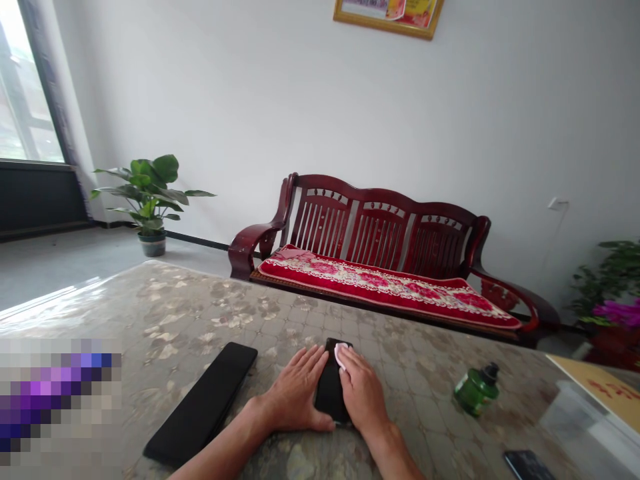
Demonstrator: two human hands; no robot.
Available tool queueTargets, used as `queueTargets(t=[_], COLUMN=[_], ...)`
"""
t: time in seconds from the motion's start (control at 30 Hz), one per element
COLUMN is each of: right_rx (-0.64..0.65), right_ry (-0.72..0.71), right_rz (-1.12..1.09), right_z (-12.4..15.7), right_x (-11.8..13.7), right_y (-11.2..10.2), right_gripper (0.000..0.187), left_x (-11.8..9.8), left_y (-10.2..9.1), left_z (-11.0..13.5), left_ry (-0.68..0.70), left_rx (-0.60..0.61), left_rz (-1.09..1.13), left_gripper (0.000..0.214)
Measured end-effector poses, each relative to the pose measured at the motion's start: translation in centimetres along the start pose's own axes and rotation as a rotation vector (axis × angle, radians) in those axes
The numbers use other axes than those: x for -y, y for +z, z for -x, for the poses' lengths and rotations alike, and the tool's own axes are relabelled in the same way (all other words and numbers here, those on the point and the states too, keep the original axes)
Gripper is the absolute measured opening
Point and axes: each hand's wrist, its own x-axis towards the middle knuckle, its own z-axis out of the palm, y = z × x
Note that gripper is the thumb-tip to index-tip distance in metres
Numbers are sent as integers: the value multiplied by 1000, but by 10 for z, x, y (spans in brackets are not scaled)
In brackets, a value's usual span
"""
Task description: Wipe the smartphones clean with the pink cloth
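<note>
A black smartphone [329, 390] lies screen up on the table in front of me. My left hand [300, 390] rests flat along the phone's left side, fingers stretched out and thumb at its lower edge. On the phone's upper right part, my right hand [364, 390] presses a small whitish-pink cloth [342, 355] under its fingertips. Left of my hands lies a long, flat black object [205, 400], perhaps a case. A green bottle [475, 392] with a black top stands to the right. Another dark phone [527, 465] is partly visible at the lower right.
The table [280, 327] has a patterned, shiny cover. A clear box [585, 417] with a tan panel [597, 387] sits at its right edge. Beyond the table are a dark red wooden bench [380, 233] and a potted plant [153, 241]. A pixelated patch covers the lower left.
</note>
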Motion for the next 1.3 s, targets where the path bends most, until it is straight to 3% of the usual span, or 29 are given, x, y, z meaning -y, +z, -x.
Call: queueTargets(t=[0.23,0.43,0.67,0.9,1.13,1.3], right_rx=[102,32,95,3,112,39], right_ry=[-144,-23,-139,35,-164,-67], right_rz=[-66,4,-65,26,-67,-12], right_z=[3,1,3,0,5,4], right_x=[8,8,11,1,8,6], right_y=[-6,-4,-9,-3,-7,-4], right_gripper=[47,50,44,53,46,51], left_x=[-5,-4,-5,-3,-5,-6], left_y=[-3,-3,-3,-3,-3,-5], left_z=[0,0,-1,1,-1,0], left_ry=[-17,-24,-23,-19,-23,-26], left_rx=[7,-2,14,4,9,-9], left_rz=[-13,-8,-54,-27,-17,-6], left_gripper=[113,118,114,115,114,114])
